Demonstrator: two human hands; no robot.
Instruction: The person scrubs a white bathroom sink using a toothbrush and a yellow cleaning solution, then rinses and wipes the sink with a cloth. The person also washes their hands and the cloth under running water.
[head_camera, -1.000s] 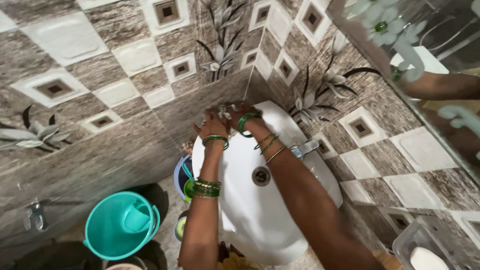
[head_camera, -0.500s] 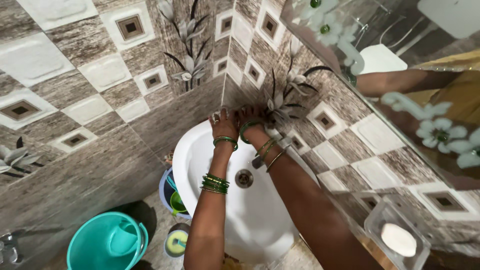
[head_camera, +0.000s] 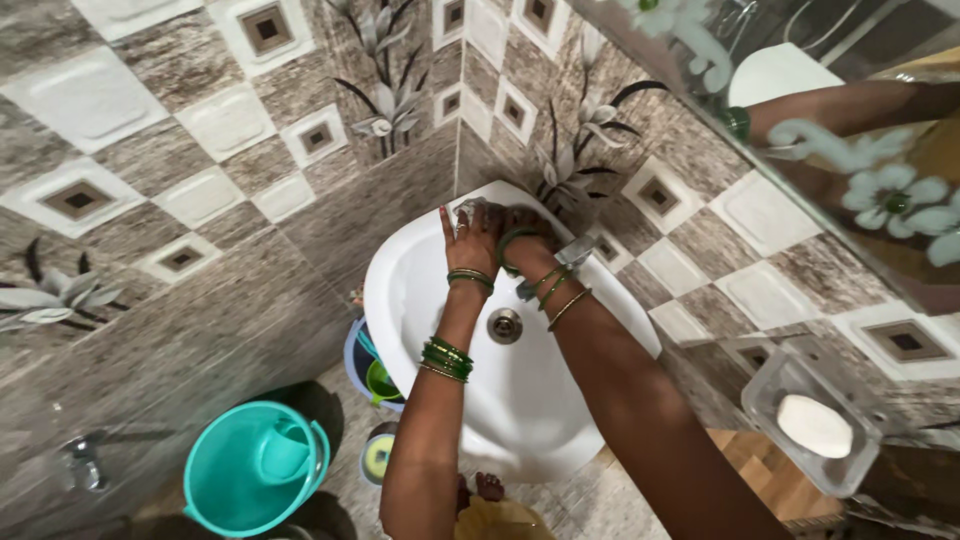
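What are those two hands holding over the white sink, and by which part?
It cannot be told. The left hand and right hand are pressed together over the back of the sink, and anything between them is hidden.

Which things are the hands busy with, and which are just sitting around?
In use: left hand, right hand, white basin, tap.
Lying about: teal bucket, soap bar in clear dish, mirror.

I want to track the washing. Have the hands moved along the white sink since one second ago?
No clear move. Left hand and right hand remain together at the far rim of the sink, beyond its drain; only the camera shifted.
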